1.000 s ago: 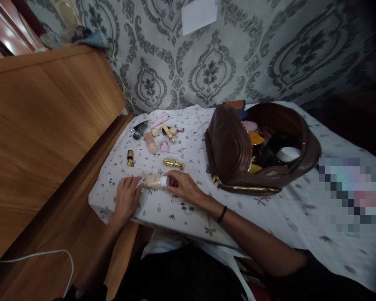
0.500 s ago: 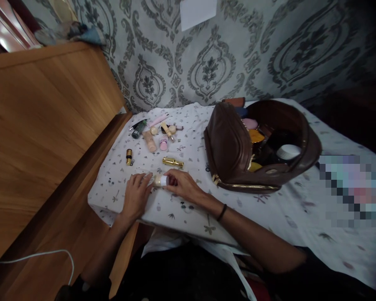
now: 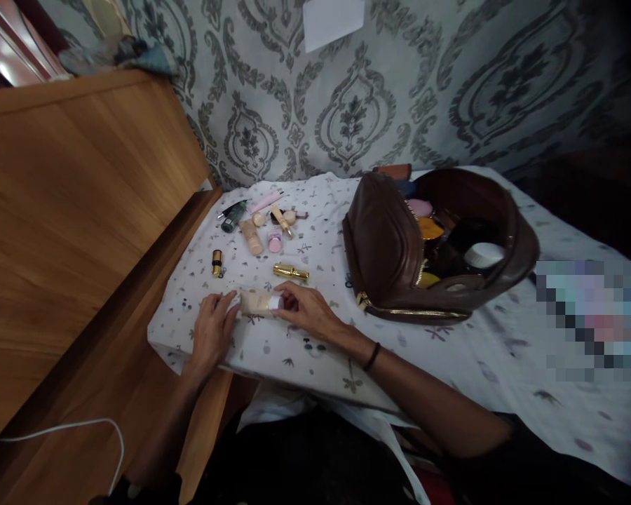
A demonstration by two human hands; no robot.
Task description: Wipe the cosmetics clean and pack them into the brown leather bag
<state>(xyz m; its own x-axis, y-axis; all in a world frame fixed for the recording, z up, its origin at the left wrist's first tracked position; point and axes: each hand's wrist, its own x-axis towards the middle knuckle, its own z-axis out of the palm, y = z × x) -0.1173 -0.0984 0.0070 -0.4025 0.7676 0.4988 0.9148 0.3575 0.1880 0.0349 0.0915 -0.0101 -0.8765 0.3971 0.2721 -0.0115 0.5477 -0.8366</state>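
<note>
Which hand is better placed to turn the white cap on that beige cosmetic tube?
Probably the right hand: it holds the tube by the white cap, while the left hand is at the opposite end of the beige cosmetic tube.

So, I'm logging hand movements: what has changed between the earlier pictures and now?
The left hand slid right along the beige tube, covering most of it half a second ago, and has now drawn back to the tube's left end, baring its body again. The right hand kept its grip at the white cap. The gold tube and brown bag stayed put.
</note>
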